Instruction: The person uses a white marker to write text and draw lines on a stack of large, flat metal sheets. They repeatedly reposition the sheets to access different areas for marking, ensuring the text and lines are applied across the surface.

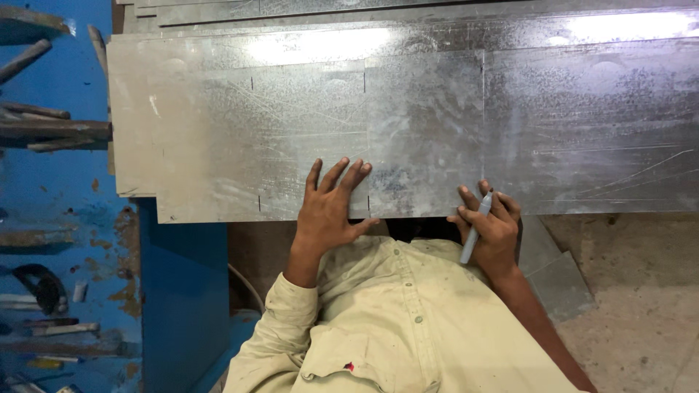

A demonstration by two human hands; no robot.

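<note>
Left hand spread flat on a metal sheet, right hand beside it gripping a grey marker at the sheet's near edge

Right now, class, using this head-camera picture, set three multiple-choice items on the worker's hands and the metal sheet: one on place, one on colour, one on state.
1. Where does the left hand rest?
A. flat on the galvanised metal sheet
B. on the blue rack
C. on the floor

2. What colour is the tool rack beside the sheet?
A. red
B. blue
C. green

3. How is the right hand?
A. open and bare
B. closed in a grip on a grey marker pen
C. pressed flat on the shirt

Answers: 1 A, its fingers lie spread on the sheet's near edge; 2 B, its paint is blue with rust patches; 3 B, the fingers wrap the marker at the sheet's edge.
</note>
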